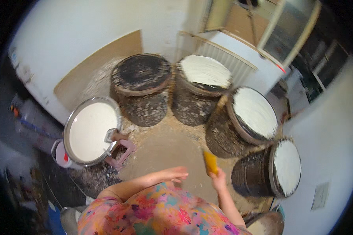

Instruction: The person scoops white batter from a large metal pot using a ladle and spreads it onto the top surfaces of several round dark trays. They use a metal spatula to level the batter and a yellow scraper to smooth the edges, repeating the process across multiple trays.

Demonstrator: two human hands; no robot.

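My right hand [219,177] grips a yellow scraper [210,162] with a flat blade, held above the floor. My left hand [174,174] is in front of my body, fingers roughly extended and apart from the scraper, with nothing seen in it. Around me stand several dark drums. The left drum [141,72] has a bare, blackened round top. White paste coats the top of the middle drum [205,71], of the one to its right [254,113] and of the far-right one [287,168]. At left is a wide metal basin [93,132] of cream-white liquid.
A pink plastic stool [129,154] is beside the basin, with a small pail [61,154] on its other side. A radiator [226,61] is behind the drums. Another bowl [264,223] lies at lower right. A board [106,63] leans on the wall.
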